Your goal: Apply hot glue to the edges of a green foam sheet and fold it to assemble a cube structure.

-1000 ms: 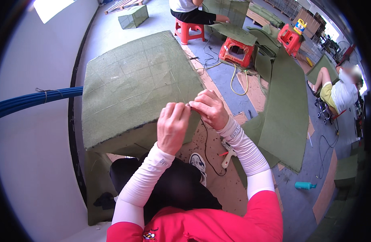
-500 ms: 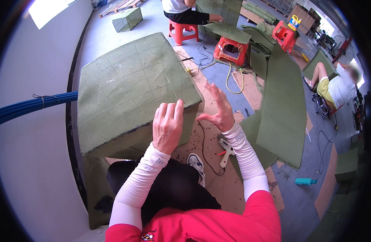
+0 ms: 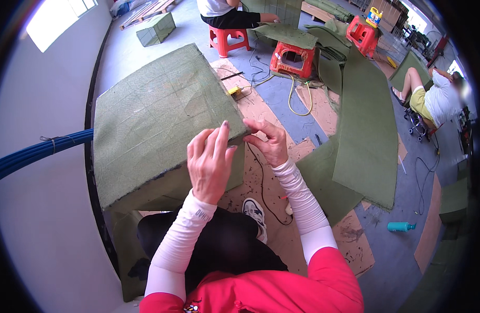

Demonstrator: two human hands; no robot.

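Observation:
A large green box [image 3: 156,120], covered in coarse fabric with grid-like lines on its top, stands in front of me. At its near right corner my right hand [image 3: 271,145] pinches the edge between thumb and fingers. My left hand [image 3: 207,166] is just left of it, at the near edge, its fingers stretched and slightly apart, with nothing visible in it. Whether the left fingertips touch the fabric is hard to tell. Beside my right forearm only a bit of a white glue gun [image 3: 288,209] shows; the forearm hides the rest.
Green sheets [image 3: 368,141] lie on the right. Red stools [image 3: 292,60] stand beyond the box, and a yellow tool [image 3: 234,91] lies near its far side. Blue pipes [image 3: 41,151] run from the left wall. A teal bottle [image 3: 400,226] lies at the right; two people sit further off.
My right hand has moved left from open air and closed on the box's corner. My left hand has shifted slightly, its fingers spreading more. The forearm now covers most of the glue gun.

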